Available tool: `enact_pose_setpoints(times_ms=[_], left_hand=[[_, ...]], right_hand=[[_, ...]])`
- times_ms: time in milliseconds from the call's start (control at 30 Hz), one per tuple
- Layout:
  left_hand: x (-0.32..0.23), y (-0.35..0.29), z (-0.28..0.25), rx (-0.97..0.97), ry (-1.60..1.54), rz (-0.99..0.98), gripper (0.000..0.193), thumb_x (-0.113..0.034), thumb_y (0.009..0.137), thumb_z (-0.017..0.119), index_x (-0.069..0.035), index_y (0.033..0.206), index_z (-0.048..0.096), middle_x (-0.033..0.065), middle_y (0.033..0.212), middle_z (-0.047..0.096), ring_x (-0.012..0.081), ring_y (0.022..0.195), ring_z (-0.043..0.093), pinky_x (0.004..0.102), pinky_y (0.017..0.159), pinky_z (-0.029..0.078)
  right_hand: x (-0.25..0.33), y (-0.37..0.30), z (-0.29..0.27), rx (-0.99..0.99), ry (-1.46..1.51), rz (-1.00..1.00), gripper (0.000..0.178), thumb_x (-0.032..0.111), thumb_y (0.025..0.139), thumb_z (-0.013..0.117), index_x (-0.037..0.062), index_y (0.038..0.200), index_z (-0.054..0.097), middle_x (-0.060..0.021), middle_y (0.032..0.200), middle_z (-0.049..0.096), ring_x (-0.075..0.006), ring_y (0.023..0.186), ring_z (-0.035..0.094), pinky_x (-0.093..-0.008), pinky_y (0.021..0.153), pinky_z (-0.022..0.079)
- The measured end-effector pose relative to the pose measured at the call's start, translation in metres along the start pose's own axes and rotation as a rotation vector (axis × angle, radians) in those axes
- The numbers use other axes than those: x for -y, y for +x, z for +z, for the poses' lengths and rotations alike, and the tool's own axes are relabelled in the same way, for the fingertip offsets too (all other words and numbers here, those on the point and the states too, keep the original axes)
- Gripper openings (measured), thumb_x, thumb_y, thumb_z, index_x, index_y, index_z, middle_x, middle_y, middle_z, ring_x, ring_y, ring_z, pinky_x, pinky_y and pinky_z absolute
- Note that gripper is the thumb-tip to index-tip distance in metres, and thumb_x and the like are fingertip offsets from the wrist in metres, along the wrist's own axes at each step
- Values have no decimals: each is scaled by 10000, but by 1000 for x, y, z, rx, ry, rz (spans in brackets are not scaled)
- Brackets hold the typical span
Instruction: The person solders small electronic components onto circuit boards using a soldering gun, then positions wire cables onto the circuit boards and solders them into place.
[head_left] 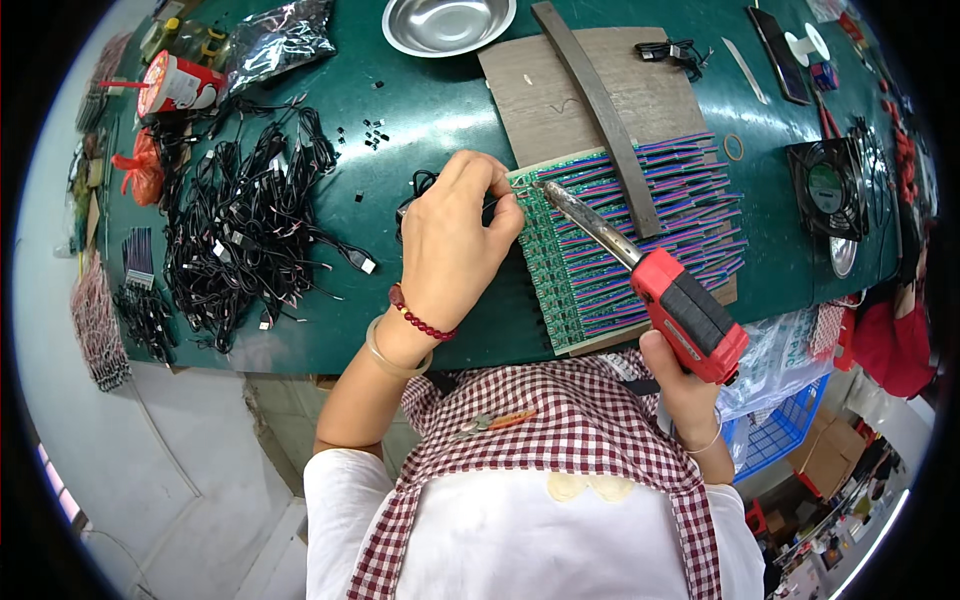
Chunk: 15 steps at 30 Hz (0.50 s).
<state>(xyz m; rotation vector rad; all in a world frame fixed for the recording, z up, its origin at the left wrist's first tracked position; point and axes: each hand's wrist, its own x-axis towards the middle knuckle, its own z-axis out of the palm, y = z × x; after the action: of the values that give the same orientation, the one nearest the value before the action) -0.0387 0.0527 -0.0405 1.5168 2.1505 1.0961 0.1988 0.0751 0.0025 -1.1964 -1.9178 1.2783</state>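
My left hand (pixel 455 225) is closed in a pinch at the upper left corner of a panel of small green circuit boards (pixel 550 265). A thin black cable (pixel 422 182) shows behind that hand and between its fingers; the pinched end is mostly hidden. Rows of blue, pink and black wires (pixel 690 185) run rightward from the boards. Wrapped around the handle of a red and black soldering gun (pixel 690 315), my right hand (pixel 685 395) holds it with the metal tip at the same corner, close to my left fingertips. A grey metal bar (pixel 600 120) lies across the wires.
A big heap of black cables (pixel 245 225) covers the table's left side, near a red cup (pixel 180 82) and an orange bag (pixel 143 170). A steel bowl (pixel 448 25) stands at the back. To the right are a black fan (pixel 828 190) and a phone (pixel 778 55).
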Motion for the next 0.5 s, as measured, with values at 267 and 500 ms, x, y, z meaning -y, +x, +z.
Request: enact_pose_setpoints(times_ms=[267, 500], left_hand=[[0, 1, -1, 8, 31, 0, 109, -1, 683, 607, -18, 746, 521, 83, 796, 582, 277, 601, 578, 344, 525, 457], [0, 1, -1, 20, 23, -20, 103, -12, 686, 609, -19, 744, 525, 85, 798, 576, 284, 603, 574, 359, 526, 455]], right_hand=[[-4, -6, -3, 49, 28, 102, 208, 94, 746, 697, 16, 916, 606, -53, 786, 578, -136, 627, 550, -264, 576, 440], [-13, -21, -8, 20, 67, 172, 238, 94, 777, 687, 29, 990, 605, -59, 876, 558, -139, 711, 543, -265, 623, 438]])
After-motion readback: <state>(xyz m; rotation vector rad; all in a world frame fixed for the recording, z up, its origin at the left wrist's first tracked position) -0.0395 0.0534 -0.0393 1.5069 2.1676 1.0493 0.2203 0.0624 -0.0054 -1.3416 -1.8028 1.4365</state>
